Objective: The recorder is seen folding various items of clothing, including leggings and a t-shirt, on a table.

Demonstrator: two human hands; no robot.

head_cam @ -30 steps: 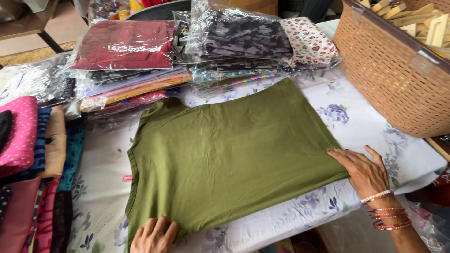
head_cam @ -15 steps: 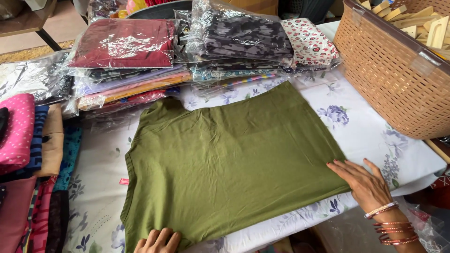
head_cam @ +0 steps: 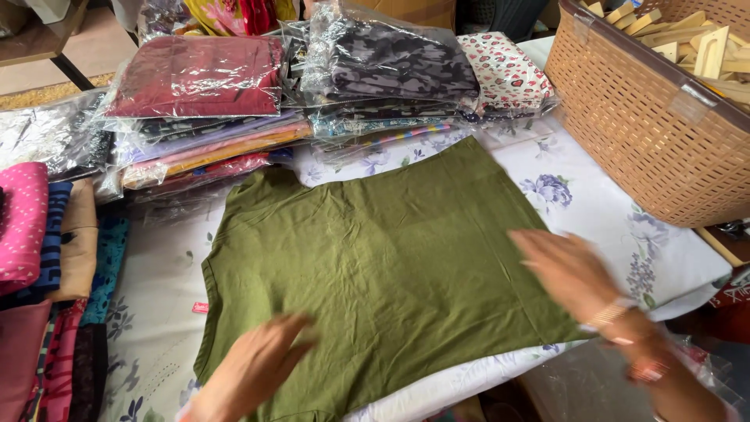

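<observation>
Both hands motion-blurred, fingers apart, over olive garment (head_cam: 375, 273): left hand (head_cam: 254, 367) lower centre, right hand (head_cam: 566, 270) lower right, wrist cut off.

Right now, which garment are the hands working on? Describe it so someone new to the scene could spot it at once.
Start at the table with the white floral cloth, between the woven basket and the stacks of bagged clothes. Spread flat in the middle is an olive-green top, with the left hand and right hand over its near edge. It alone is plain, unbagged and unfolded; its neighbours are patterned, wrapped or stacked.
</observation>
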